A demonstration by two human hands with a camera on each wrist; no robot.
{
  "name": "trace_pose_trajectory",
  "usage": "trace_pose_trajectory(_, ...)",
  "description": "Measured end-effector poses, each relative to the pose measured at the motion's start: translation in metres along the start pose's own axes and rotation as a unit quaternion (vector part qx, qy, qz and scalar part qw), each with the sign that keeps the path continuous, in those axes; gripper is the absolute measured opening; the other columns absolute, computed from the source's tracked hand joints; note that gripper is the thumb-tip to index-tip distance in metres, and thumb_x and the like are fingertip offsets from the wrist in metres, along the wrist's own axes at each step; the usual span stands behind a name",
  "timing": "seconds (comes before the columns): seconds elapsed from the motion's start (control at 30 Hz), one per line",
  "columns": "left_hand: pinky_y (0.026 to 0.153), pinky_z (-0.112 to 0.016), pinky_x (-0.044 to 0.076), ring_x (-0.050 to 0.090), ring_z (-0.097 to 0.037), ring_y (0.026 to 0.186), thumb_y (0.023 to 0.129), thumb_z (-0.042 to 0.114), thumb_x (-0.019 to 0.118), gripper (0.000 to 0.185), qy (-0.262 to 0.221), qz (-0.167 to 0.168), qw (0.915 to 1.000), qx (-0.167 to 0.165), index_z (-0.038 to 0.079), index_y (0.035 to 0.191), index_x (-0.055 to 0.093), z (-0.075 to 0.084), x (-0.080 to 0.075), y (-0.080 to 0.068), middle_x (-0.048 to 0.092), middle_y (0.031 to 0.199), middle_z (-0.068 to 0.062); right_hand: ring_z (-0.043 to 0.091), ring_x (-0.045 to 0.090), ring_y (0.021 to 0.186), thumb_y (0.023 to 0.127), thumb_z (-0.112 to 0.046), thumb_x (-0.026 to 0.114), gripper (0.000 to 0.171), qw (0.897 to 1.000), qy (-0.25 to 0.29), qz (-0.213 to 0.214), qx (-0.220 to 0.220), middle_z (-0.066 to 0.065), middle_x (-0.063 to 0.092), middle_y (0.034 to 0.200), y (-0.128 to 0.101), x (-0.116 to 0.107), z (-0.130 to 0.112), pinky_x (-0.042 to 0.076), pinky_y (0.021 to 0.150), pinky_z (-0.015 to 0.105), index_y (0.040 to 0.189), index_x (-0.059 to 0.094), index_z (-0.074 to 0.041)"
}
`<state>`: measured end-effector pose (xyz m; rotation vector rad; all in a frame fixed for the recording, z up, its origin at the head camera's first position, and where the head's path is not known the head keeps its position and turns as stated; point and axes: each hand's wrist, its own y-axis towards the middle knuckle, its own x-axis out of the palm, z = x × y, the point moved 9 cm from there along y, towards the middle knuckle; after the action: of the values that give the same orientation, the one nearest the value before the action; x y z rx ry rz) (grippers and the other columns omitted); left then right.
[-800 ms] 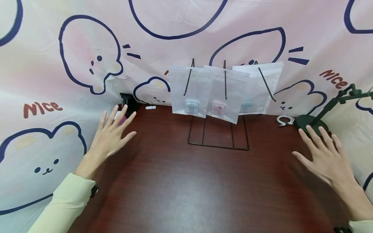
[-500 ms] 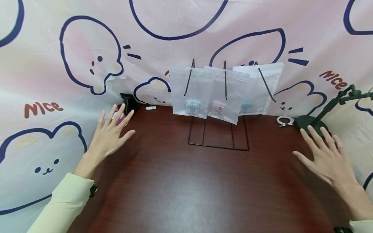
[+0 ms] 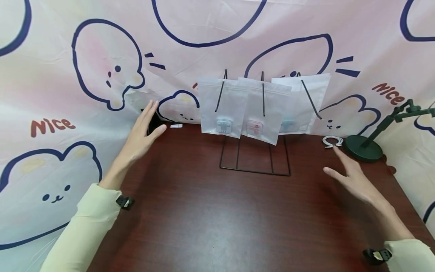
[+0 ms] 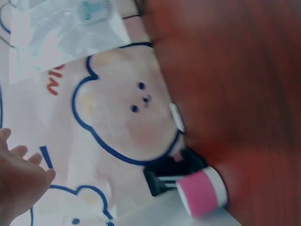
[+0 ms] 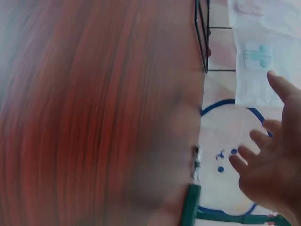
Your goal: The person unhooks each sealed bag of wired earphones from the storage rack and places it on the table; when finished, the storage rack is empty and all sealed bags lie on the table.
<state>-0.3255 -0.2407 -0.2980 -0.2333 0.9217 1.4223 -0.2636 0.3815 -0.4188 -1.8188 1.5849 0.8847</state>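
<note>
My left hand (image 3: 144, 128) is open with straight fingers, reaching toward the back left corner of the dark red table (image 3: 210, 219). It is just short of a black object (image 3: 154, 121). In the left wrist view the hand (image 4: 19, 181) is at the lower left, apart from the black object (image 4: 169, 173) and a pink-and-white cylinder (image 4: 203, 193). My right hand (image 3: 344, 170) is open above the table on the right. Its fingers point at a coiled white cable (image 3: 332, 141) without touching it. Both hands hold nothing.
A black wire rack (image 3: 255, 158) at the back centre carries three frosted pouches (image 3: 222, 107) with small earphone cases inside. A small white piece (image 3: 175, 125) lies by the backdrop. A dark green stand base (image 3: 363, 148) sits at the back right. Cartoon-bear cloth surrounds the table.
My left hand moved forward and up toward the back left corner and turned edge-on. My right hand slid left, away from the green base and toward the white cable.
</note>
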Motion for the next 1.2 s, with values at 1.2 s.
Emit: trace_pose_trajectory(1.2,0.122,-0.036,0.032,0.041,-0.019,0.148,0.105,0.024,0.064,0.059,-0.400,-0.046,0.9064,-0.127,0.028,0.160,0.042,0.030,0.070,0.119,0.039,0.164,-0.002,0.044,0.038,0.143,0.096,-0.020,0.078,0.095,0.979,0.184,-0.092,0.000,0.020,0.021,0.170,0.076,0.097,-0.035,0.043,0.102,0.047,0.167,0.016,-0.010)
